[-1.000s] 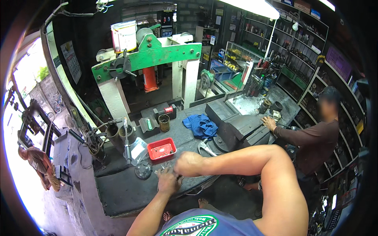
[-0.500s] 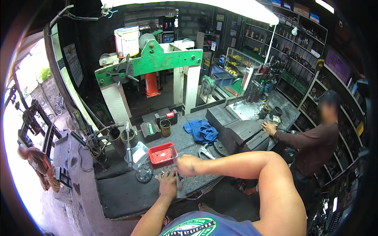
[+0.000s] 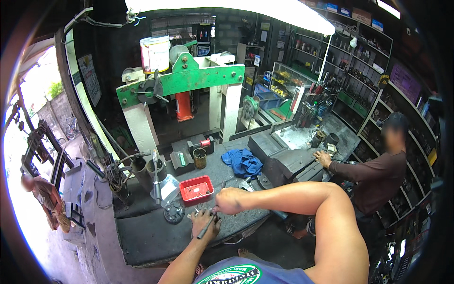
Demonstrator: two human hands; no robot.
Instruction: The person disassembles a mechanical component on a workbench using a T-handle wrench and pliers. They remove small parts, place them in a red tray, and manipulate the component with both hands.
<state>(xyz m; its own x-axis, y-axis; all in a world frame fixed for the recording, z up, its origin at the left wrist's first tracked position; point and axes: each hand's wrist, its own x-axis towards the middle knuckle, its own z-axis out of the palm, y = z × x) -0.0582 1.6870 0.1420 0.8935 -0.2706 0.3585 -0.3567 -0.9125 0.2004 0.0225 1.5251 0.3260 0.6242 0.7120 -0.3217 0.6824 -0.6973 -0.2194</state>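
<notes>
My right hand is closed around a metal bar, whose two ends stick out on either side of the fist. Just below and left of it, my left hand presses its bent fingers down on the bench; what they hold is mostly hidden. Small metal bits lie by those fingertips. Beyond the hands sits a red plastic tray with a few small metal pieces in it. A dark round metal part rests to the left of my left hand.
A large bench vise stands to the right, with a blue cloth beside it. A rusty can and metal tubes are farther back. Behind rises a green-and-white press frame. A co-worker stands at the right.
The bar in my right fist has turned from nearly upright in the picture to a slant, upper end to the right. My left hand stays about where it was.
</notes>
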